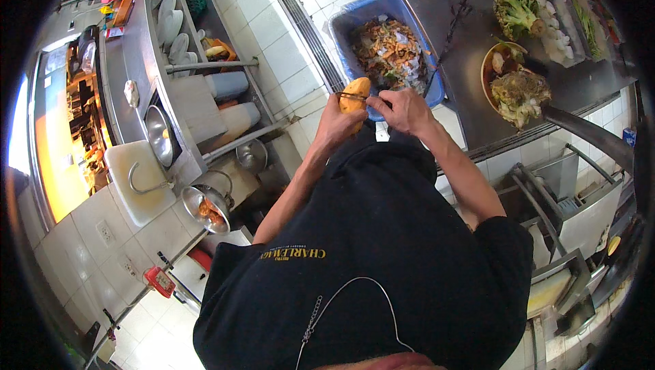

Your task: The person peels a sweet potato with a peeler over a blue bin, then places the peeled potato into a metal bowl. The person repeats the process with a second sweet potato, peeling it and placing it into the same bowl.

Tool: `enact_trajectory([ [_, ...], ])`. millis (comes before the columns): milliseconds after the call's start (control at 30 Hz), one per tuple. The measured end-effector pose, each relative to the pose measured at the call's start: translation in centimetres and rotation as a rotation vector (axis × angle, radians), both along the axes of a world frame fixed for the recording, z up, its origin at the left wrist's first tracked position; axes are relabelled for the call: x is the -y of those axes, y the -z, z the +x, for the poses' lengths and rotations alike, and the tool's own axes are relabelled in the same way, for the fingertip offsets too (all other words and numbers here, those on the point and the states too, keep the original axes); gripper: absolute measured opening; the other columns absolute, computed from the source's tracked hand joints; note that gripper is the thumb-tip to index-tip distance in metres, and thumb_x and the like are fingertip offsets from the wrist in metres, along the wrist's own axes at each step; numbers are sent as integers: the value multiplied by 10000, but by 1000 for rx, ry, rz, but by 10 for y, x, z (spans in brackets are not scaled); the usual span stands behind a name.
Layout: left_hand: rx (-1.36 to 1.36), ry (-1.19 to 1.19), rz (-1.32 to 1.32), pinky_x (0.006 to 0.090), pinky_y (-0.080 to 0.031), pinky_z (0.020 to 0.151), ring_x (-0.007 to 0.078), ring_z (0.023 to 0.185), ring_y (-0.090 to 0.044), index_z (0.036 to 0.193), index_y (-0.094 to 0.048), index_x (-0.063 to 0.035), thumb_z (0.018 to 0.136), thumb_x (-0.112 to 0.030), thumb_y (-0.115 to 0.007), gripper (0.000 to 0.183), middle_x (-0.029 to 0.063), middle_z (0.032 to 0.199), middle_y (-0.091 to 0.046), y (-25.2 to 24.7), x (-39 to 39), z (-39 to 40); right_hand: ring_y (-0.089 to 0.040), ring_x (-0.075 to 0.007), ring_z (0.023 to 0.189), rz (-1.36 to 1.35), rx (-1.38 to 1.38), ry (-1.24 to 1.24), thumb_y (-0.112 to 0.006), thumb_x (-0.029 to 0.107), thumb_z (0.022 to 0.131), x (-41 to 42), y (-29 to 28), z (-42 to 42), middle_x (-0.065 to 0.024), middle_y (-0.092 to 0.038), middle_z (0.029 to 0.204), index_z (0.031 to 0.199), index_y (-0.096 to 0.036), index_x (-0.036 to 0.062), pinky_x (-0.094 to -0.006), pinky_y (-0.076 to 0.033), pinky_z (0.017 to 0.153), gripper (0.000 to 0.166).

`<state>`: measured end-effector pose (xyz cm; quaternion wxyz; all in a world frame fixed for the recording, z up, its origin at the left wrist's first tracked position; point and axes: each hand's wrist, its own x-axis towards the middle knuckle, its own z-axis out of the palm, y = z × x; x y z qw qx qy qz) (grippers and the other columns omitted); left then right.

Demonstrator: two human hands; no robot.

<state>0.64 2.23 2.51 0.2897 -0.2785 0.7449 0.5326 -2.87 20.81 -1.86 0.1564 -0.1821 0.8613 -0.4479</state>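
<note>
My left hand (333, 124) grips the lower part of an oblong orange fruit or vegetable (357, 86), perhaps a sweet potato, and holds it upright. Across its upper part lies the dark, narrow blade of a peeler (352, 96). The fingers of my right hand (407, 111) are closed around the peeler's handle, which is mostly hidden. Both hands are at the near edge of a blue plastic bin (340, 9). Orange peelings and other food scraps (391, 47) fill much of the bin.
On the right, a steel counter (460, 99) bears a head of broccoli (517, 14) and a bowl (485, 71) with leafy trimmings. A steel shelf unit (197, 152) with stacked dishes stands left. Steel bowls (207, 209) and a white cutting board (138, 165) are nearer.
</note>
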Motion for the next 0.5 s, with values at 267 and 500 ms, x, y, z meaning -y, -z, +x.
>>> enact_trajectory([
  [267, -68, -96, -36, 319, -568, 526, 189, 762, -622, 1328, -285, 31, 769, -158, -753, 754, 144, 1012, -569, 8, 12, 0, -657, -377, 770, -62, 66, 29, -590, 317, 906, -11, -22, 6, -179, -673, 787, 1001, -689, 100, -450, -521, 684, 257],
  [500, -42, -86, -56, 328, -602, 574, 210, 831, -627, 1332, -241, 27, 799, -196, -761, 777, 162, 1073, -544, -3, 4, -11, -662, -383, 770, 90, 23, 24, -562, 311, 919, -9, -36, 6, -176, -676, 787, 1037, -644, 146, -479, -529, 684, 219],
])
